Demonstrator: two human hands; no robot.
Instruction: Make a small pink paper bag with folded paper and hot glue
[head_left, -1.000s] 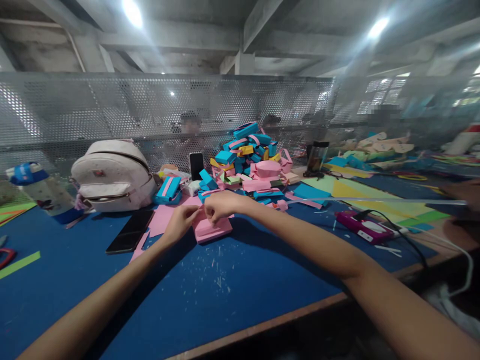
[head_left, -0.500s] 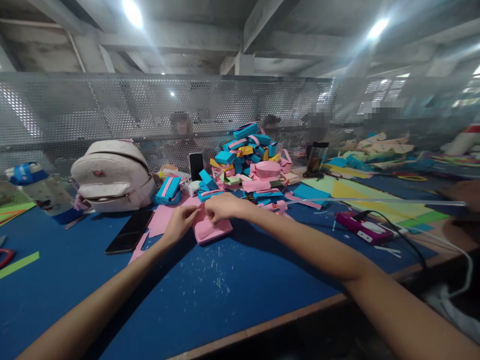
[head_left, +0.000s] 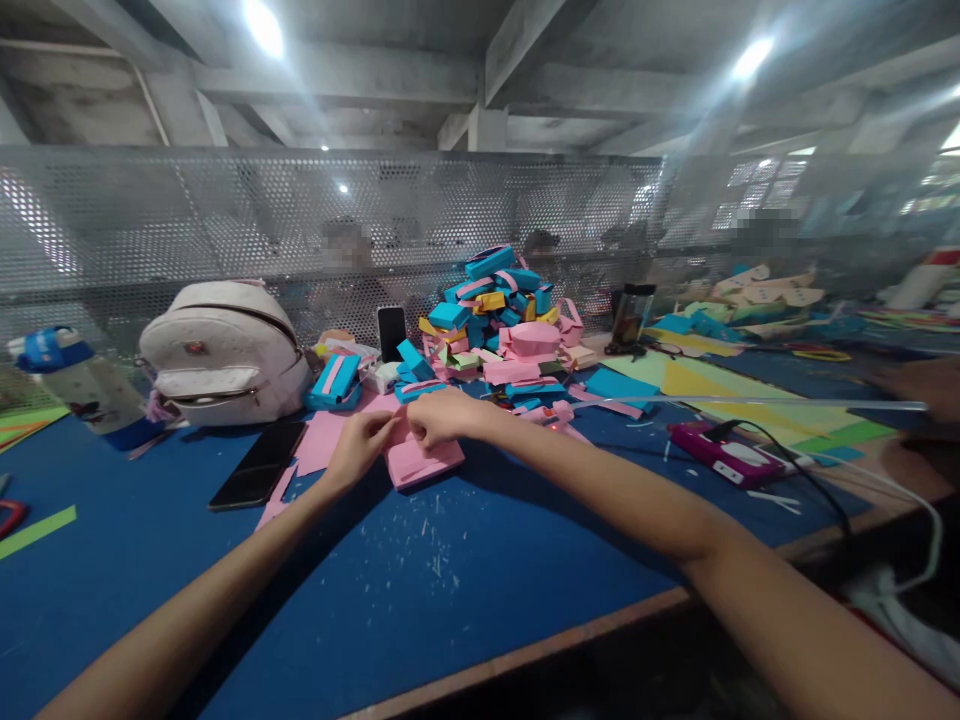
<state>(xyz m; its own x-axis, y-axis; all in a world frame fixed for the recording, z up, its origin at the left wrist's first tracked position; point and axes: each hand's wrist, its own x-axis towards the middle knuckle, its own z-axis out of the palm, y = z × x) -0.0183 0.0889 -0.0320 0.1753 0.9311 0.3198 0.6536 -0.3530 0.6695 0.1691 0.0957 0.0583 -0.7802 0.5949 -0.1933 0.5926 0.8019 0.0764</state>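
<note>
A small pink paper box lies on the blue tabletop, with both hands at its far left side. My left hand has its thumb and fingers pinched together at the box's left edge. My right hand is curled over the top, its fingers bent down onto the pink paper. Part of the box's far side is hidden by the right hand. Flat pink paper lies beside and behind the left hand. Just beyond the right wrist is a pink glue gun with a small red light.
Blue, pink and yellow paper boxes are heaped at the back. A white backpack, a bottle and a black phone stand or lie left. On the right are a purple power strip with cables and yellow-green sheets.
Both hands and the pink box stay almost in place. The view has shifted very slightly.
</note>
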